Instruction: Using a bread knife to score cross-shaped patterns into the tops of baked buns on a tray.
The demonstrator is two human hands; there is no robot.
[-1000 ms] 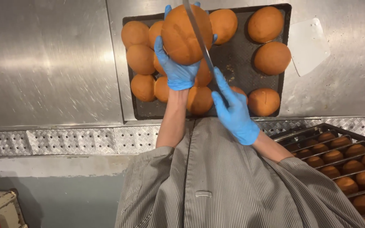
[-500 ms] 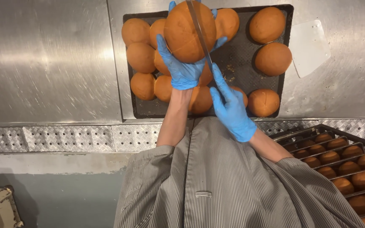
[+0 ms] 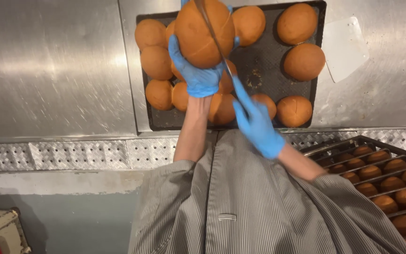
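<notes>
We hold a round brown bun [image 3: 203,33] up over the dark baking tray [image 3: 264,70], our left hand [image 3: 198,70] in a blue glove cupped tight around its underside, while our right hand [image 3: 254,120], also gloved, grips the handle of a knife [image 3: 212,35] whose blade lies across the bun's face. More buns [image 3: 301,61] sit on the tray around and below the raised one, and the tray rests on a steel table [image 3: 48,70]. To the right of the tray, lower down, a wire rack [image 3: 381,169] carries rows of small rolls.
</notes>
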